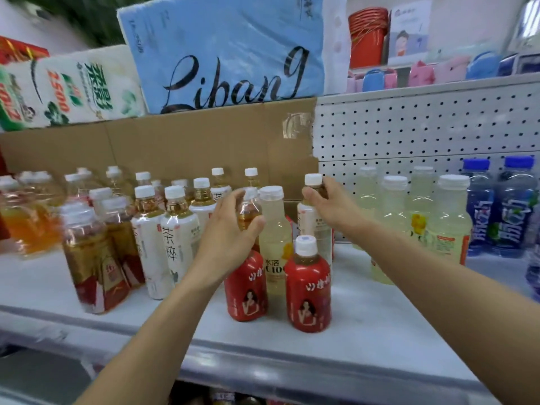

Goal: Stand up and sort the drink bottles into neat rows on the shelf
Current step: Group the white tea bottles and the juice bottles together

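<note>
My left hand grips the neck of a red-labelled tea bottle standing at the shelf's middle front. My right hand pinches the neck of a white-labelled tea bottle just below its white cap, behind the others. Between them stands a pale yellow C100 bottle. A second red-labelled bottle stands in front, untouched. All of these are upright on the white shelf.
White-labelled tea bottles and gold-and-red bottles fill the left. Pale yellow bottles and blue bottles stand right, against a pegboard. Cardboard backs the left half. Tissue packs sit above.
</note>
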{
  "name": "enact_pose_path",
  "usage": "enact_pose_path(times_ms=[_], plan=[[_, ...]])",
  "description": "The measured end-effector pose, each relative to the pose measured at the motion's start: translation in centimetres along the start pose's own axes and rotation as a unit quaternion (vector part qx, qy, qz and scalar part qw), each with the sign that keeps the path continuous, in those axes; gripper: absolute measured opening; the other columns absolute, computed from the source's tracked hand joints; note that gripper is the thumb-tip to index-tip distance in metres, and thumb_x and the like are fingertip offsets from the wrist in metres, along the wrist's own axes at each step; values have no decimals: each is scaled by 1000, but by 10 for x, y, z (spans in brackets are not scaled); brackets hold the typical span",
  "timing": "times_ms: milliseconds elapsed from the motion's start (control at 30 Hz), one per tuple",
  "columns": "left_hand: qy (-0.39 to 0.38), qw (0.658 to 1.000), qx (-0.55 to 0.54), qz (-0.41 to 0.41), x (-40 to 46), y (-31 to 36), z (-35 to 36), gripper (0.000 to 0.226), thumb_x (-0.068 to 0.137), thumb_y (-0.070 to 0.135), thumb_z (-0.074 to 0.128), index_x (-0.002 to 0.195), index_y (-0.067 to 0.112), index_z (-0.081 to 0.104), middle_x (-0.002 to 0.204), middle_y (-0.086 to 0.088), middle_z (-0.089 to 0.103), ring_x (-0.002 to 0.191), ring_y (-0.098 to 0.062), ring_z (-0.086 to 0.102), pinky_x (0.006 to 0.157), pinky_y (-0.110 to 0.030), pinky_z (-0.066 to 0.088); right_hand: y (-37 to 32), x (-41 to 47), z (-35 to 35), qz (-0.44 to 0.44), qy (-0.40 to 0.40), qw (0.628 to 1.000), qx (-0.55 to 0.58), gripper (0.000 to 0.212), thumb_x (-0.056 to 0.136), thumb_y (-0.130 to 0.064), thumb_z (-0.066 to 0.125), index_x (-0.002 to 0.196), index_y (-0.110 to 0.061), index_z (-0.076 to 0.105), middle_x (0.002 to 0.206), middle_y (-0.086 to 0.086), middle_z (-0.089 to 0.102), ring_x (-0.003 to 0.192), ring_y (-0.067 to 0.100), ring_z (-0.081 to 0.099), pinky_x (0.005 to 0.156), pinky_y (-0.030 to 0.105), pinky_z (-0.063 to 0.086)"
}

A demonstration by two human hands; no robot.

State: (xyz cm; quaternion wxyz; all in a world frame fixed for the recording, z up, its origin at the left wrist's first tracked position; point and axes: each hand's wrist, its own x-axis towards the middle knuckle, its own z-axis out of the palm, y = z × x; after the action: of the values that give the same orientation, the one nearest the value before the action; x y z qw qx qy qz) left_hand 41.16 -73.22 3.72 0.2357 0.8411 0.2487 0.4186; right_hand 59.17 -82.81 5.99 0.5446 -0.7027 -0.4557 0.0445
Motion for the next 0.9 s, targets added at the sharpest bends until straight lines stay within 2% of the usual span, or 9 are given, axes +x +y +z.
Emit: enact_pose_path(times_ms=[133,200,300,400,500,567,667,800,900], plan=[[-61,998,-1,-9,30,11,6,68,94,46,60,151,22,30,138,6,52,112,-8,54,99,-34,47,6,-3,-6,-3,28,999,-19,15,99,-29,51,107,-16,53,88,-7,55,78,6,52,71,27,41],[-81,996,37,-15,43,13,12,58,92,50,61,140,21,45,118,8,61,107,-14,59,93,-39,51,6,-5,-9,6,33,999,-31,21,98,-32,53,113,-18,54,96,-6,60,86,8,57,80,32,46],[-94,994,54,-2,51,11,17,35,90,50,63,112,24,58,96,11,64,92,-11,62,82,-37,54,5,-15,-10,20,29,999,-33,35,98,-31,53,130,-18,47,119,-1,58,107,16,55,95,39,46],[-78,995,64,22,49,14,18,34,90,51,63,111,24,58,97,9,66,84,-6,59,73,-31,50,6,-31,-16,-27,119,990,-75,55,96,-35,55,145,-21,33,140,1,45,129,16,42,109,40,37],[-5,992,111,62,45,29,11,47,91,54,58,127,24,54,104,6,66,86,-13,60,73,-35,50,-4,-45,-22,-114,181,972,-95,49,94,-31,59,139,-22,41,130,-3,51,122,12,45,105,41,42],[58,984,121,113,43,46,2,52,92,55,55,131,22,52,103,4,66,86,-16,59,72,-36,50,-20,-51,-20,-137,135,978,-85,53,92,-31,64,139,-23,42,125,-5,54,114,9,50,100,38,46],[131,967,96,198,40,81,-14,51,92,56,54,127,18,53,99,5,64,82,-15,59,73,-35,49,-42,-52,-8,-138,45,987,-63,79,82,-40,74,147,-25,31,133,-5,52,118,11,52,101,37,46],[141,957,24,252,35,120,-26,54,91,57,55,128,18,53,101,10,64,85,-11,65,80,-38,55,-59,-56,-9,-176,121,976,-47,82,76,-41,80,139,-23,30,125,-3,57,108,15,59,89,41,53],[74,960,-74,261,33,136,-23,51,91,50,61,133,22,51,108,15,63,89,1,64,80,-29,56,-55,-66,-31,-202,178,962,-48,69,77,-37,79,128,-28,33,110,-14,52,94,-1,57,76,21,51]])
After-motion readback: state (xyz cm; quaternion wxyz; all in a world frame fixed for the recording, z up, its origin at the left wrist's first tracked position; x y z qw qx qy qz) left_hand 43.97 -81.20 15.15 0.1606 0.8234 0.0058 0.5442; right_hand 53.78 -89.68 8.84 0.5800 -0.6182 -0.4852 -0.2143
